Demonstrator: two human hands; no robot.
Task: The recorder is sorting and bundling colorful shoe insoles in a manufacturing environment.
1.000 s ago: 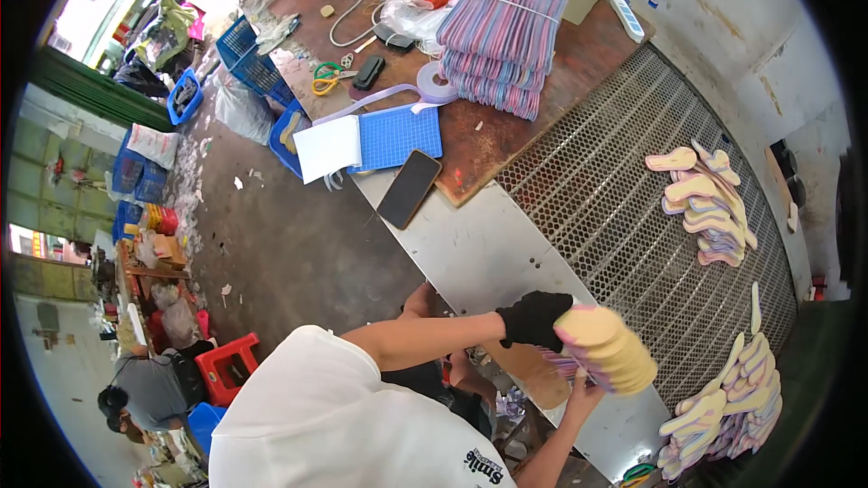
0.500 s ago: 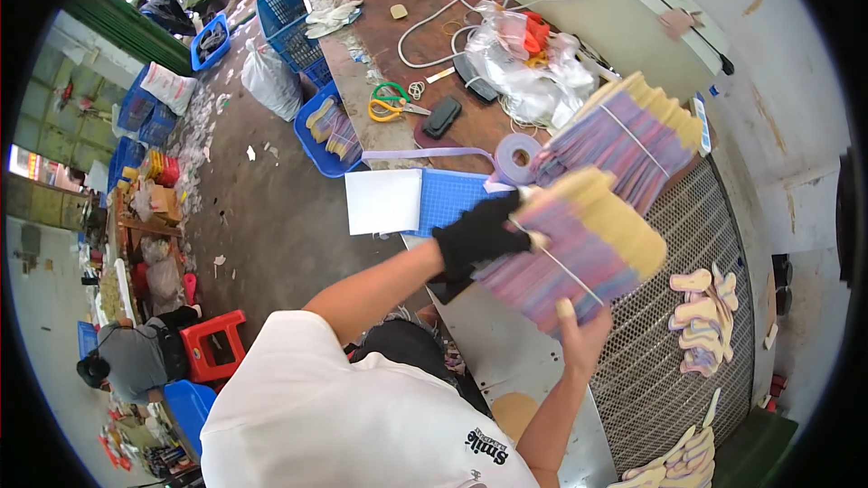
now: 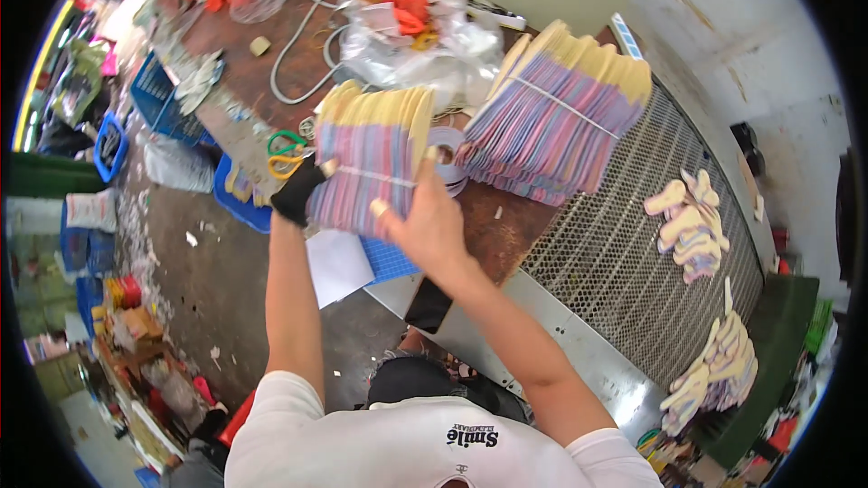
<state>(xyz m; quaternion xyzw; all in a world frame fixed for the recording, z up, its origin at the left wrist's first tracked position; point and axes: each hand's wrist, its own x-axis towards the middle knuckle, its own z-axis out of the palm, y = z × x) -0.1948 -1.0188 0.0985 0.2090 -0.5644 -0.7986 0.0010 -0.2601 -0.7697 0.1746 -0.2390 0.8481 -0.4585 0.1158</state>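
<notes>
Bundle (image 3: 369, 140) of striped, yellow-ended pieces, pale tie (image 3: 384, 178) round it, held up over the near part of the brown table (image 3: 513, 231); whether it touches the top, can't tell. Left hand (image 3: 303, 190), black-gloved, grasps its left side; right hand (image 3: 431, 224), bare, grasps the right, thumb on the near face. Step in hand, by my reading: handling the tied lot as one block. Next move calls for even pressure from both sides, so nothing slips from the tie. Just right: tape roll (image 3: 449, 135), then a larger tied stack (image 3: 556, 117). Left: scissors (image 3: 291, 157), partly hidden. Nearer the body: paper (image 3: 338, 264), blue mat (image 3: 389, 259), phone (image 3: 428, 307). Farther right: loose pile (image 3: 692, 230) on mesh (image 3: 597, 276).
</notes>
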